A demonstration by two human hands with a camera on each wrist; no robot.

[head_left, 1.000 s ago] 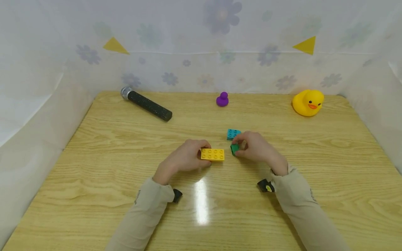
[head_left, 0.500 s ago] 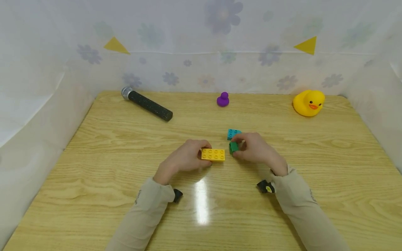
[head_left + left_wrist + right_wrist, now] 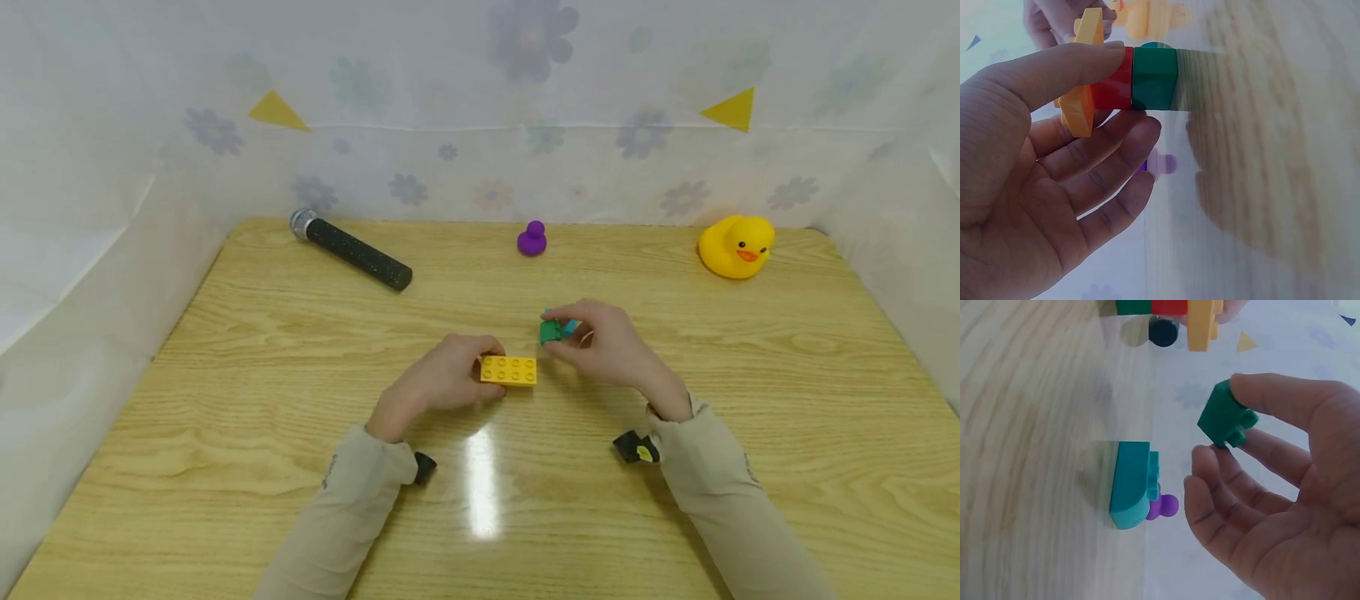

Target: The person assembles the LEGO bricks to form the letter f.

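Observation:
My left hand (image 3: 446, 372) grips a small stack of toy building bricks. In the left wrist view the stack is a yellow brick (image 3: 1090, 59) over a red brick (image 3: 1113, 89) over a green brick (image 3: 1155, 78), with the thumb pressed along its side. My right hand (image 3: 611, 346) pinches a small green brick (image 3: 1222, 415) between thumb and fingers, its studs tilted toward the palm. On the table just beyond it stands a teal brick (image 3: 1132, 481) with one rounded end, mostly covered by the green brick and fingers in the head view.
A black microphone (image 3: 358, 252) lies at the back left of the wooden table (image 3: 247, 383). Behind the bricks sits a small purple duck (image 3: 532, 240), and a larger yellow duck (image 3: 735, 247) is at the back right. Patterned white cloth (image 3: 450, 75) walls the table in.
My right hand has shifted the green brick away from me and slightly left, turning it, so that it now overlaps the teal brick. The left hand and its stack have stayed in place.

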